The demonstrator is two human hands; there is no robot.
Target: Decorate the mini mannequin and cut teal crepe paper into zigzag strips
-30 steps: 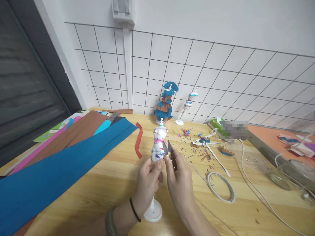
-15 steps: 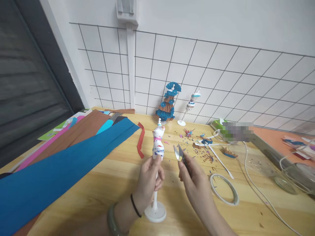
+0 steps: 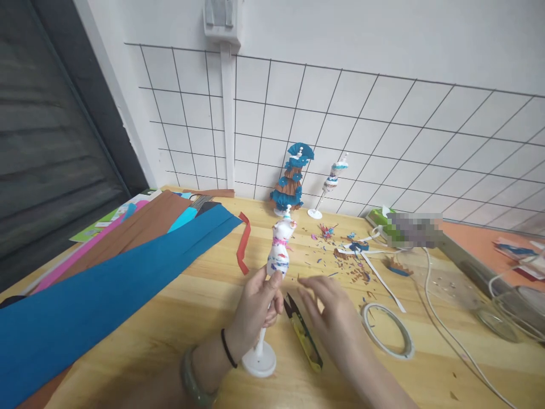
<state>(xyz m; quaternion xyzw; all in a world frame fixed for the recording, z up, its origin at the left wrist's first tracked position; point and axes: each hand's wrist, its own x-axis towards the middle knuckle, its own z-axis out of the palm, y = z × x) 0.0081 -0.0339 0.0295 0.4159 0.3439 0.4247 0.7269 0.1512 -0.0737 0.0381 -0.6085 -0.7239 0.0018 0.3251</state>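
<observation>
The left hand (image 3: 258,298) grasps a small white mannequin (image 3: 281,247) low on its form, the torso rising above the curled fingers and the round base showing below. The right hand (image 3: 332,309) is unloaded, palm down with fingers loosely bent, and yellow-handled snips (image 3: 304,336) lie between the 2 hands on the wooden table (image 3: 170,295).

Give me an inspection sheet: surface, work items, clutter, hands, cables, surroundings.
Surface: wooden table, partly covered.
Work items: white dress form; snips lying on the table.
Clutter: scraps and tape ring at right; red strip; blue sheet at left.
Hands: left hand grips the dress form; right hand beside the snips, nothing seen in it.
Cables: pale cable down the right side.
Surroundings: gridded white wall; two more dress forms in front.
</observation>
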